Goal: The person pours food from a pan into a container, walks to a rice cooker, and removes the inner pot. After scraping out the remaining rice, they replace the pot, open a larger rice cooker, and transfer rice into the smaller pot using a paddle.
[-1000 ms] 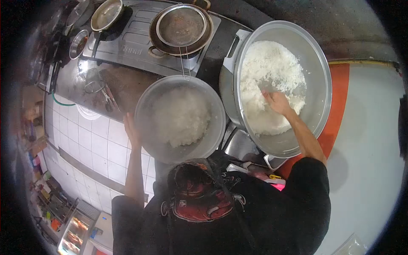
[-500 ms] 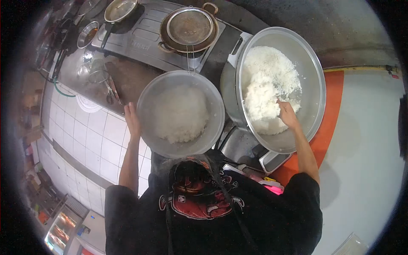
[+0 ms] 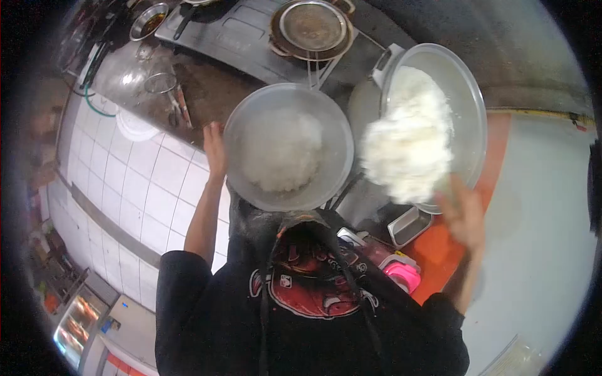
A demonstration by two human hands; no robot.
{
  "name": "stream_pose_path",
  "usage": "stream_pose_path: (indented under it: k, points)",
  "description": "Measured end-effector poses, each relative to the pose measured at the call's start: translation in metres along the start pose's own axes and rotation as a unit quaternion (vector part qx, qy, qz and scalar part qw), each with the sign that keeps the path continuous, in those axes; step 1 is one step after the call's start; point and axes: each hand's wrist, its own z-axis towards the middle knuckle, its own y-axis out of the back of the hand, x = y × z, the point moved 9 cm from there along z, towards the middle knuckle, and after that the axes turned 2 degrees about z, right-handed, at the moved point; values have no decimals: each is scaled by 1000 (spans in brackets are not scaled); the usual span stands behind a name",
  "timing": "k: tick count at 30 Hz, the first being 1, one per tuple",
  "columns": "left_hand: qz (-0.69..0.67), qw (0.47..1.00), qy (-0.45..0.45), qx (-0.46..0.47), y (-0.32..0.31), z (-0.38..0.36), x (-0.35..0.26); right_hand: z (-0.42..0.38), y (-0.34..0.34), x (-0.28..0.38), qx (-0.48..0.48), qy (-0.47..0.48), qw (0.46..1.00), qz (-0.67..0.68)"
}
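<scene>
My left hand (image 3: pixel 214 150) holds the outer side of a grey basin (image 3: pixel 235 178), its fingers straight along the wall. Cooked rice (image 3: pixel 282 153) lies in the basin, dimmed by haze. To the right stands a large tilted metal pot (image 3: pixel 475 135) with more rice (image 3: pixel 417 88) inside. My right hand (image 3: pixel 463 213), smeared by motion, is closed on the handle of a rice scoop (image 3: pixel 444 186). A big heap of white rice (image 3: pixel 407 153) covers the scoop's blade, over the pot's near left rim. The blade itself is hidden.
Behind the basin, a stove (image 3: pixel 226 41) carries a pan with a wire strainer (image 3: pixel 312 25) on it. Scissors (image 3: pixel 179 106) lie on the counter at left. A small metal tray (image 3: pixel 411 224) and a pink item (image 3: pixel 402 276) sit near my right side.
My right hand has come back out of the pot toward me, lifting a heap of rice over the rim. The basin and left hand appear shifted right and up as the view moved.
</scene>
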Motion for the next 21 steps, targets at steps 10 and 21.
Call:
stream_pose_path:
  k: [10, 21]
  points:
    - [35, 997, -70, -2, -6, 0, 5, 24, -224, 20, 56, -10, 994, -90]
    - [121, 986, -80, 87, -17, 13, 56, -39, -46, -93, -59, -338, 872, 349]
